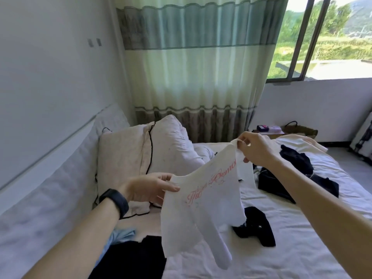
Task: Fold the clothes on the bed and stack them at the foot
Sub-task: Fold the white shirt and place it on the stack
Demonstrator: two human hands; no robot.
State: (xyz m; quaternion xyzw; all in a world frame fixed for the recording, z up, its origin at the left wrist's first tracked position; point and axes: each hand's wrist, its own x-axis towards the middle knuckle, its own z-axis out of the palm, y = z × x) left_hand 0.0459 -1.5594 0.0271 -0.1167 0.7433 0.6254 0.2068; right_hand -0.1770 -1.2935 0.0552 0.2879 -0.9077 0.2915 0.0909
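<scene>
You held the white top (203, 202) above the bed (291, 248) | left hand (149, 187) gripped one corner | right hand (255, 149) pinched the other.

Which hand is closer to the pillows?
Left. The left hand holds the white top just in front of the pillows; the right hand grips it farther off to the side.

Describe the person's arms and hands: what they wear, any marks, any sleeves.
Both forearms are bare, no sleeves in view. A black band with a smooth rectangular face, like a fitness tracker, circles the left wrist. The left hand and right hand are ungloved; no rings show. The right wrist wears nothing.
</scene>
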